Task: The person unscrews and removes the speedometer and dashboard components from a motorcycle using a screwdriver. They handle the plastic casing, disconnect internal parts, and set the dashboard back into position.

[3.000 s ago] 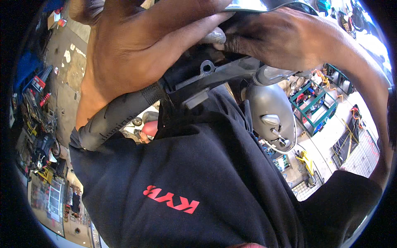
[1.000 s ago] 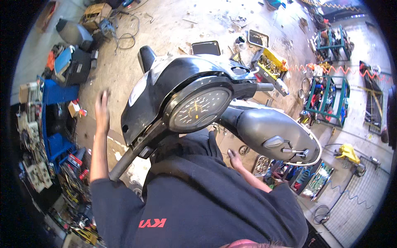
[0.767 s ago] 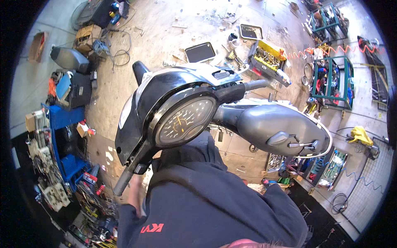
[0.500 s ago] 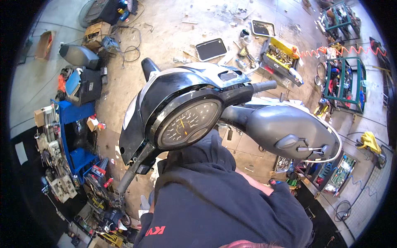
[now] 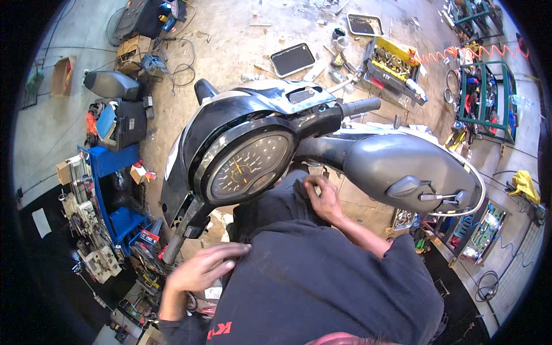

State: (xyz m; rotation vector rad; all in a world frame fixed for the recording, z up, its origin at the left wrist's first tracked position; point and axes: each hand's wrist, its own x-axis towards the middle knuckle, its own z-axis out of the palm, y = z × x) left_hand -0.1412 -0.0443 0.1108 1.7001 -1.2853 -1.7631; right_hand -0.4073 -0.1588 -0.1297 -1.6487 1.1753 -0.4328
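In front of me stands a scooter with a black and white front panel (image 5: 230, 109). Its round speedometer (image 5: 250, 167) faces up between the right handlebar grip (image 5: 361, 106) and the left grip (image 5: 174, 247). Next to the left side of my dark top, my left hand (image 5: 201, 269) is open, its fingers stretched and holding nothing. My right hand (image 5: 323, 198) is closed at my knee, thumb and fingers pinching the dark trouser leg (image 5: 287, 190). On the grey scooter seat (image 5: 397, 164) to the right lie mirrors (image 5: 404, 187).
A blue metal stand (image 5: 109, 161) and a box of tools are on the left. Trays (image 5: 293, 60), a yellow and black toolbox (image 5: 394, 69) and a coiled red hose (image 5: 460, 54) lie ahead. Green racks (image 5: 489, 100) stand at the right, near a yellow cloth (image 5: 524, 187).
My left hand has risen into view beside my top. The right hand has come up from my side to my knee. The scooter's front has shifted slightly left in view.
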